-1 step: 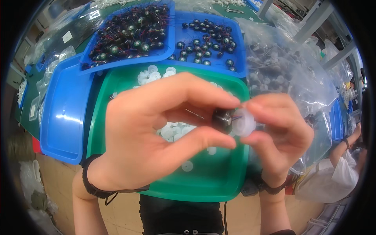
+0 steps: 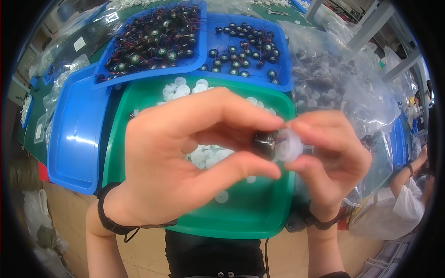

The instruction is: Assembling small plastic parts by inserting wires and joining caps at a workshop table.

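Note:
Over the green tray (image 2: 259, 220), my left hand (image 2: 185, 148) pinches a small dark, shiny cylindrical part (image 2: 265, 142) between thumb and fingers. Thin wires run from its right end into a translucent white plastic cap (image 2: 290, 144). That cap is gripped by the thumb and fingers of my right hand (image 2: 331, 155), close beside the cylinder, with a narrow gap between the two. Loose white caps (image 2: 211, 155) lie in the tray behind my left hand, and a single one (image 2: 221, 196) lies nearer me.
Behind, one blue tray (image 2: 204, 51) holds a heap of dark wired parts (image 2: 153, 39); another has scattered ones (image 2: 243, 51). A blue tray (image 2: 74, 134) stands left. Clear plastic bags (image 2: 333, 78) of parts lie right, near a metal post (image 2: 371, 28). Another person (image 2: 394, 208) sits far right.

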Demonstrator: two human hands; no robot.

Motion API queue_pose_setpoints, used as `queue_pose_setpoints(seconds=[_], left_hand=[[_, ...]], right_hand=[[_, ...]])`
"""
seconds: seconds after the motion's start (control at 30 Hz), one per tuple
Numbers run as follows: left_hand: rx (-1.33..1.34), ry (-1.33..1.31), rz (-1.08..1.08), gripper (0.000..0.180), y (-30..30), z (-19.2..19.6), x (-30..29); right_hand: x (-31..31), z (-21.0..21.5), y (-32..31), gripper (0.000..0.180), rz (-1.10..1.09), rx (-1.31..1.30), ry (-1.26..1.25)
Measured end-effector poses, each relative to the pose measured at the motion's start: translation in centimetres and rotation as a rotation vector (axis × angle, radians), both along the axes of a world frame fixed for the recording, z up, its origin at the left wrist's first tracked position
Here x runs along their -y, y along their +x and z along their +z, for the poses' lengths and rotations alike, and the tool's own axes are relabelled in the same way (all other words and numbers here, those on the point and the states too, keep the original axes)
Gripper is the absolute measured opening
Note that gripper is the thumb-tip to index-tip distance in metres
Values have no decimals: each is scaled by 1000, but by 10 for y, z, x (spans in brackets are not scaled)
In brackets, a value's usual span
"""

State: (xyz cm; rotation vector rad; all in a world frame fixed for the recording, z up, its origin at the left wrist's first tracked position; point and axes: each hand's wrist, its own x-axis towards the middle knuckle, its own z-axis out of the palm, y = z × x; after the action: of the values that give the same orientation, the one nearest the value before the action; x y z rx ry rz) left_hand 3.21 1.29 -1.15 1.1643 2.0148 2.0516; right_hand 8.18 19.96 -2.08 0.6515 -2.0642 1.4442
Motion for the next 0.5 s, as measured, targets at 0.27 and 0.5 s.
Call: queue_pose_setpoints(seconds=[0.27,0.5], left_hand=[[-124,-55,11,44,-2,3,3],[-125,-68,-4,48,-1,3,4]], right_hand=[[-2,1,-3,29,35,-58,16],[0,1,2,31,5,49,-26]])
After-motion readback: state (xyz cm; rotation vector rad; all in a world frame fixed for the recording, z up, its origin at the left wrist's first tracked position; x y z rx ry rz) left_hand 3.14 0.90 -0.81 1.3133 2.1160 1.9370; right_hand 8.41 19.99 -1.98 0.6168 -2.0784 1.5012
